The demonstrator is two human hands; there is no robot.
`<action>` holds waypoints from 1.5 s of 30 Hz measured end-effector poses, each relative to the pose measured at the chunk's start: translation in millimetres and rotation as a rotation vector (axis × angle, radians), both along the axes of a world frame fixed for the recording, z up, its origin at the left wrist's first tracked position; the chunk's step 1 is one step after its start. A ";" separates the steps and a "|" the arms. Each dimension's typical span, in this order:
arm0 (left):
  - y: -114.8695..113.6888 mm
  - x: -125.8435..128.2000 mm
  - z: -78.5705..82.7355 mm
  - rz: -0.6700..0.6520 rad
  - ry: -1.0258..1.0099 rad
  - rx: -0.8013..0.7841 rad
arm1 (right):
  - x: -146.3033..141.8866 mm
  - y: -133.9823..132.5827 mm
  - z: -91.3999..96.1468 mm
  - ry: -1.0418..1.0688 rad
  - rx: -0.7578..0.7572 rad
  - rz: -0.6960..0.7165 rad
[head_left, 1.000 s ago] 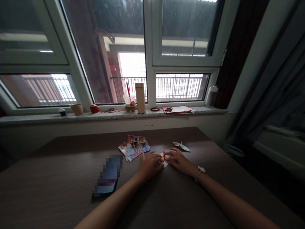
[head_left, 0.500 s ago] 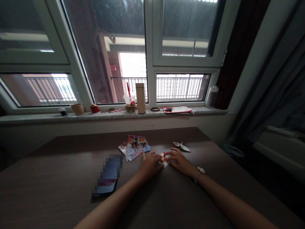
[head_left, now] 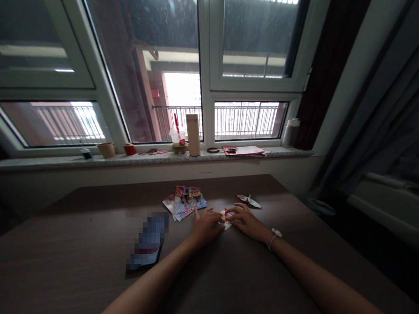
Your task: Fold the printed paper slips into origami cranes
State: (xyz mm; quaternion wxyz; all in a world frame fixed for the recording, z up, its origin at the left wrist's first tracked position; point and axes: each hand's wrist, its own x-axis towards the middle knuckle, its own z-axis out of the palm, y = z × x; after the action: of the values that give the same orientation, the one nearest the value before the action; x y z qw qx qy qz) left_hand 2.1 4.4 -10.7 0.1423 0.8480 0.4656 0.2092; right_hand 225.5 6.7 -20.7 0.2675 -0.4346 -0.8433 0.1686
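Both my hands rest on the dark wooden table [head_left: 81,261] and meet over a small folded piece of white and red paper [head_left: 224,218]. My left hand [head_left: 206,226] presses on the paper's left side with curled fingers, its index finger pointing away. On the paper's right side, the fingertips of my right hand [head_left: 245,220] pinch it; a light band sits on that wrist. Most of the paper is hidden under the fingers.
A pile of colourful printed sheets [head_left: 185,202] lies just beyond my left hand. A finished folded paper figure [head_left: 249,200] sits beyond my right hand. A phone [head_left: 149,241] lies to the left. Cups, a tall flask [head_left: 193,134] and papers stand on the window sill.
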 end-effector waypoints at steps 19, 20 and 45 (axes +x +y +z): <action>2.3 -0.9 -1.1 -0.033 0.047 0.101 | 0.0 2.0 -2.0 0.004 -0.027 -0.025; 1.9 -1.0 -0.4 -0.039 0.056 0.112 | 0.2 3.0 -2.9 0.009 -0.030 -0.026; -3.7 0.2 7.3 -0.031 0.078 0.122 | 2.6 13.1 -3.6 0.018 -0.031 -0.009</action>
State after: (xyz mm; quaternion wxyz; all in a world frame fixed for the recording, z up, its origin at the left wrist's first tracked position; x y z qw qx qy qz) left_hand 2.3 0.7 -3.5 0.0752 0.8698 0.4440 0.2017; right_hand 228.1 19.9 -24.3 0.2690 -0.4409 -0.8362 0.1845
